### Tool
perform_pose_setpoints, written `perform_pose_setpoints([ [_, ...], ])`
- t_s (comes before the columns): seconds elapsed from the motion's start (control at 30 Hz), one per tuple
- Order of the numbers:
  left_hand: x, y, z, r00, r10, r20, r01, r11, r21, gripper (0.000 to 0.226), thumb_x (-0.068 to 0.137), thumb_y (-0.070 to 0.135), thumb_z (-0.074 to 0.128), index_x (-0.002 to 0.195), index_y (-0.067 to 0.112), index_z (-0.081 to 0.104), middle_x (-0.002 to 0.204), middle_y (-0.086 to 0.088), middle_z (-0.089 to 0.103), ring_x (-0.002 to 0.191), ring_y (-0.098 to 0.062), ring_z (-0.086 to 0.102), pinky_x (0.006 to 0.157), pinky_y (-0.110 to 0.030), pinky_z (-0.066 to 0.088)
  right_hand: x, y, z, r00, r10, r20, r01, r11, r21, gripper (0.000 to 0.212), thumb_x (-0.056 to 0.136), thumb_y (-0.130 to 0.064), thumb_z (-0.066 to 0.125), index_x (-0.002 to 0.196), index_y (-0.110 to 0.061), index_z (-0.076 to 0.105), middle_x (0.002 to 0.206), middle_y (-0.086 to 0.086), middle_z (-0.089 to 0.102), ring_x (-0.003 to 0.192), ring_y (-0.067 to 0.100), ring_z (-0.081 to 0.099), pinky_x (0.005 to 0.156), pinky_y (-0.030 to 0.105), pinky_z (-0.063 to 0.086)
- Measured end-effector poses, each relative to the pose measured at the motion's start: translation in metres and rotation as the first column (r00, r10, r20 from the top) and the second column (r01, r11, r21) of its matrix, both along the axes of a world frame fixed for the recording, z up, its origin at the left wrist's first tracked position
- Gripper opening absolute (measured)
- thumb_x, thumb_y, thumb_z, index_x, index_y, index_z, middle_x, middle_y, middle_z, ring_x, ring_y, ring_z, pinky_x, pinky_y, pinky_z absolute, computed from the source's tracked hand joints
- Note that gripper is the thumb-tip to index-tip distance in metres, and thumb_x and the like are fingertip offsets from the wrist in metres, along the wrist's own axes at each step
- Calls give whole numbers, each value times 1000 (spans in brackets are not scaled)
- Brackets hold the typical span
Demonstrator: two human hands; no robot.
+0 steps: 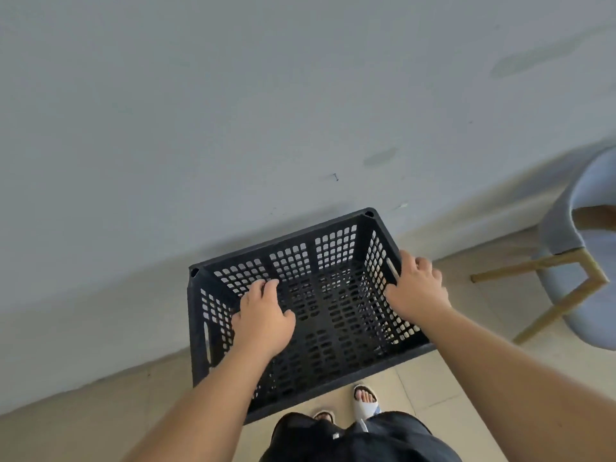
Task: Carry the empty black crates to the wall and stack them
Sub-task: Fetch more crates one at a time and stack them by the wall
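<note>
Black crate (320, 315), rectangular perforated plastic, empty, sits by the pale wall (233, 111) on tiled floor (466, 378). Right hand (416, 285) clasps its right rim; left hand (263, 315) hangs loose inside, fingers curled, gripping nothing.

Head view — steeply downward, close over crate (313, 315), facing wall (233, 111)

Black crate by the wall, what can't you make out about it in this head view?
- black crate: near-left rim hidden by the left hand and forearm.
- Whether it sits on the floor or another crate: its own base hides that.
- right hand: fingertips hidden behind the crate's right wall.
- chair: cut off by the right edge.
</note>
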State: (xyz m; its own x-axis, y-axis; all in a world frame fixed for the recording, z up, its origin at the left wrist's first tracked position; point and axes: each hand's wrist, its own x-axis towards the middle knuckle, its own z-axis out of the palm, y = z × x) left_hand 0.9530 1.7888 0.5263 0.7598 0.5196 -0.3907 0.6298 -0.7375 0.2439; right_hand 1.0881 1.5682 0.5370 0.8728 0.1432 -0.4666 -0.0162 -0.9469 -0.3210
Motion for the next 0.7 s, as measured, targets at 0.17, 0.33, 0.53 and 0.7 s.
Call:
perform_pose_setpoints([
  [0.17, 26, -32, 10, 958, -284, 30, 285, 958, -27, 68, 97, 43, 51, 158, 27, 26, 161, 5, 24, 145, -23, 29, 112, -49, 34, -44, -18, 19, 985, -174, 8, 174, 984, 22, 64, 92, -29, 48, 150, -28, 21, 154, 8, 27, 137, 34, 28, 108, 52, 33],
  [0.33, 32, -65, 19, 845, -531, 55, 534, 845, -45, 67, 98, 45, 49, 158, 27, 25, 162, 4, 27, 144, -24, 33, 111, -51, 36, -101, -44, 26, 942, -335, 33, 333, 942, 46, 65, 94, -30, 45, 152, -32, 18, 156, 3, 26, 140, 33, 25, 109, 52, 30],
  [0.53, 15, -129, 37, 667, -744, 48, 745, 664, -66, 66, 97, 46, 46, 157, 26, 26, 160, 2, 31, 141, -24, 38, 108, -50, 39, -174, -105, 37, 829, -556, 57, 555, 831, 37, 69, 94, -34, 45, 154, -33, 10, 156, 5, 25, 140, 33, 24, 110, 52, 29],
  [0.7, -10, -217, 48, 491, -868, 79, 871, 491, -21, 64, 96, 46, 48, 154, 25, 31, 157, 0, 36, 138, -27, 41, 104, -48, 43, -239, -182, 42, 684, -724, 88, 728, 686, -15, 71, 93, -38, 47, 154, -33, 11, 154, 3, 28, 139, 31, 28, 106, 50, 34],
])
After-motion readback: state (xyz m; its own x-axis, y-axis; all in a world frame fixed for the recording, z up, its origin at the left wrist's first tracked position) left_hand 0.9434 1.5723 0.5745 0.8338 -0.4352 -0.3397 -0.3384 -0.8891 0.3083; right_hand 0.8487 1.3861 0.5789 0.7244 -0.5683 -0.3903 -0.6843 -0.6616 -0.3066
